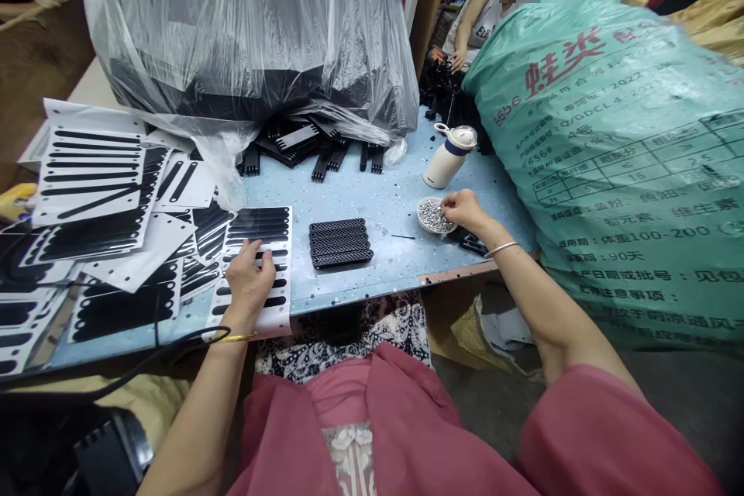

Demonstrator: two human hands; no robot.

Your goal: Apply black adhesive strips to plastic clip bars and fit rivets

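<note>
My left hand (251,279) rests on a white sheet (280,310) of black adhesive strips, its bent fingers slightly apart against the strips. At the right, my right hand (466,213) reaches into a small white bowl (424,224) of small shiny metal pieces (433,213). Its thumb and fingertips are pinched together at the heap, and whatever they hold is too small to make out. Between the hands a block of black perforated plastic strips (340,243) lies side by side on the blue tabletop (389,279). A thin dark stick (403,236) lies left of the bowl.
More strip sheets (93,186) pile up at the left. A large clear plastic bag (249,31) stands behind, with loose black parts (314,143) before it. A white bottle (450,157) stands beyond the bowl. A green sack (616,170) bounds the right; a co-worker (480,12) sits behind it.
</note>
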